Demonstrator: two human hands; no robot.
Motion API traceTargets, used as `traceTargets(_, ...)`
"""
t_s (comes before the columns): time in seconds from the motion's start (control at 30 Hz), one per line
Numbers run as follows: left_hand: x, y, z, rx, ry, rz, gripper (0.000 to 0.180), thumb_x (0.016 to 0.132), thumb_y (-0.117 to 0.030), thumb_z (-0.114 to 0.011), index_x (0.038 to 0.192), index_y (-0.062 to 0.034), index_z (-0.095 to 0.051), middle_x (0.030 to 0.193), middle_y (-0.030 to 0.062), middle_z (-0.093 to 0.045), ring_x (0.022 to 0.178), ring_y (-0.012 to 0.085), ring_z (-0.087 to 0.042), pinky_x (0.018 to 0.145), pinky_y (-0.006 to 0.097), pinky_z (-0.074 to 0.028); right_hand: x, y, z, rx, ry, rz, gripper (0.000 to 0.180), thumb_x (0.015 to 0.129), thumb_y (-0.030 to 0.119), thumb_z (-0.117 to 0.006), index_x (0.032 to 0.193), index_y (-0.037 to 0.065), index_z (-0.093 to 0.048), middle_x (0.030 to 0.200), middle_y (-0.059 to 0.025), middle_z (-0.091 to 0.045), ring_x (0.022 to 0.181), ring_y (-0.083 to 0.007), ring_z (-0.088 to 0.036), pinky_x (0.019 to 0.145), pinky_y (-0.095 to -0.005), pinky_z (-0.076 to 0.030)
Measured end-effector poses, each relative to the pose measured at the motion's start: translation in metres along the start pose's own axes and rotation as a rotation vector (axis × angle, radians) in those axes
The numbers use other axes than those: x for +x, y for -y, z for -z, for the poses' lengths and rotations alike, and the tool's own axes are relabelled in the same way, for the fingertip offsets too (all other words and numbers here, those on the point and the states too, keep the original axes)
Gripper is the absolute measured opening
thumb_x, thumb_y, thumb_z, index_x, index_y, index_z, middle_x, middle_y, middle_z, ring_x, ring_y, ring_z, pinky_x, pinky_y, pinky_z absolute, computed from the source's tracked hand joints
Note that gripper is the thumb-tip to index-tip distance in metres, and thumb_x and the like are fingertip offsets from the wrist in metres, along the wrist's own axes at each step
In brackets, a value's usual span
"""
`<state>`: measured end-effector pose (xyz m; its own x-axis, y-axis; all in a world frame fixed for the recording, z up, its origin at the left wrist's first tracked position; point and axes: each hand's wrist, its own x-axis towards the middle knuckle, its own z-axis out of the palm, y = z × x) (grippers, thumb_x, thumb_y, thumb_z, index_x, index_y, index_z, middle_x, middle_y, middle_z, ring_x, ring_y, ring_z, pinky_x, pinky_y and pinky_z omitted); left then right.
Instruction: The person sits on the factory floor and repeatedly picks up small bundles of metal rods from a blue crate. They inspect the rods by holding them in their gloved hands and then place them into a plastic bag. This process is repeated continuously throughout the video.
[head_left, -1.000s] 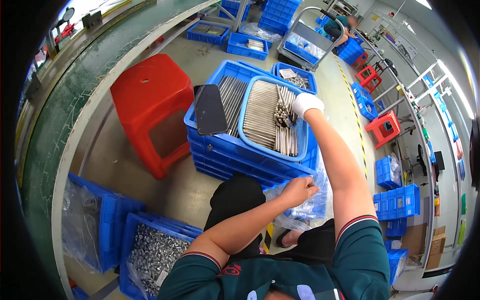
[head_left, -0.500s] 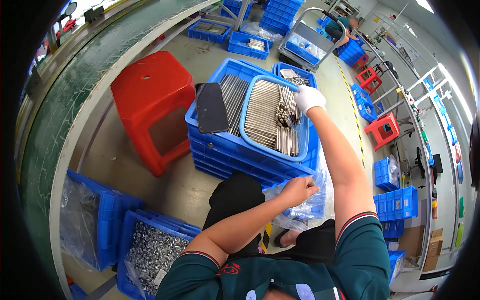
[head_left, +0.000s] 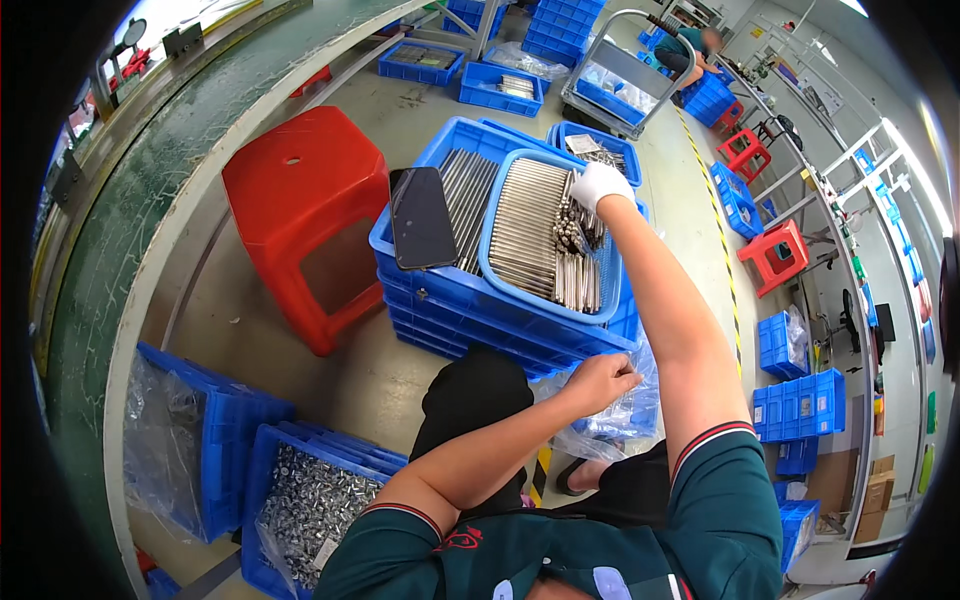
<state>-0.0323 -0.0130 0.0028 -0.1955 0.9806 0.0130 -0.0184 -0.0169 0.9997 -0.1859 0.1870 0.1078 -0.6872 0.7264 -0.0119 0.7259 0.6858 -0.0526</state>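
A light blue basket [head_left: 489,246] holds shiny metal rods, in a neat row [head_left: 523,232] on the left and a looser bunch [head_left: 577,282] on the right. My right hand [head_left: 602,187], in a white glove, is over the bunch's far end by the basket's upper right rim. Its fingers curl down and hide what they grip. Lower, in front of the crates, my bare left hand [head_left: 602,385] is closed, thumb and fingers together, with anything inside hidden. The basket rests on a stack of blue crates [head_left: 455,315], whose top one holds longer grey rods [head_left: 467,200].
A black phone [head_left: 422,218] lies at the crate's left edge. Left of it stands a red stool [head_left: 305,185]. A crate of small metal parts [head_left: 310,510] is at lower left, a trolley [head_left: 610,110] at the back. Plastic film [head_left: 625,410] lies beside my left hand.
My gloved right hand has shifted slightly left and inward from the basket's rim onto the loose rods. My left hand has stayed in place.
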Motion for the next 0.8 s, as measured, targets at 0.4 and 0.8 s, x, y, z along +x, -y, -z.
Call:
traceTargets(0.4, -0.001, 0.001, -0.006, 0.003, -0.039, 0.026, 0.029, 0.082, -0.029, -0.066, 0.082, 0.0000, -0.064, 0.067, 0.0147, -0.062, 0.062, 0.0261, -0.060, 0.059, 0.038, -0.045, 0.014, -0.044, -0.012, 0.057, -0.032, 0.009, 0.021, 0.077, 0.011, -0.051, 0.079, -0.005, -0.065, 0.068, -0.0208, -0.065, 0.057, -0.0276, -0.067, 0.056, -0.0358, -0.055)
traceTargets(0.8, -0.002, -0.002, -0.005, 0.015, -0.027, 0.032, 0.029, 0.082, -0.030, -0.066, 0.084, -0.0004, -0.064, 0.068, 0.0145, -0.062, 0.062, 0.0258, -0.060, 0.060, 0.038, -0.045, 0.001, -0.037, -0.011, -0.061, -0.181, 0.020, 0.023, 0.075, 0.013, -0.052, 0.089, 0.001, -0.066, 0.084, -0.0217, -0.067, 0.080, -0.0318, -0.067, 0.075, -0.0394, -0.051)
